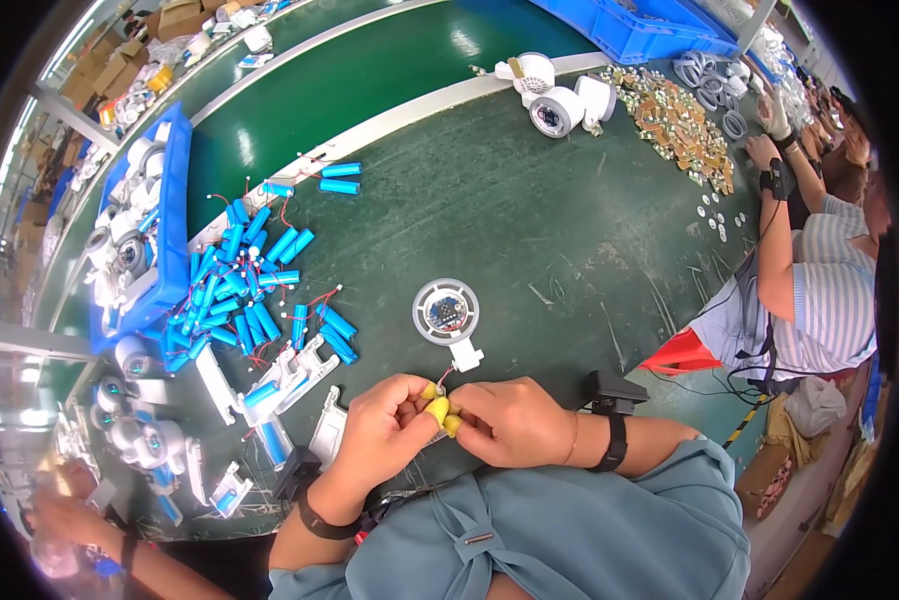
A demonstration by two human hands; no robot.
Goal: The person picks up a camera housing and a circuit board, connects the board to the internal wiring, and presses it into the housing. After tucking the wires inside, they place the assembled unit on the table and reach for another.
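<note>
The round unit (445, 312) is cased in smooth white plastic. A rubbery finish is shown by the finger covers (436, 408). The table (539, 230) is scratched and matt; the cylinders (340, 187) are sleeved in glossy film, the bin (176, 225) moulded in plastic, the garment (569, 525) made of dull cloth.

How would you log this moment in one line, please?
Left hand: fingertips at wire; Right hand: fingertips beside left's; Round white part: on table, beyond hands; Blue batteries: piled left

A teal top (579, 525), black wristbands (615, 441) and yellow finger cots (437, 408) are worn.
</note>
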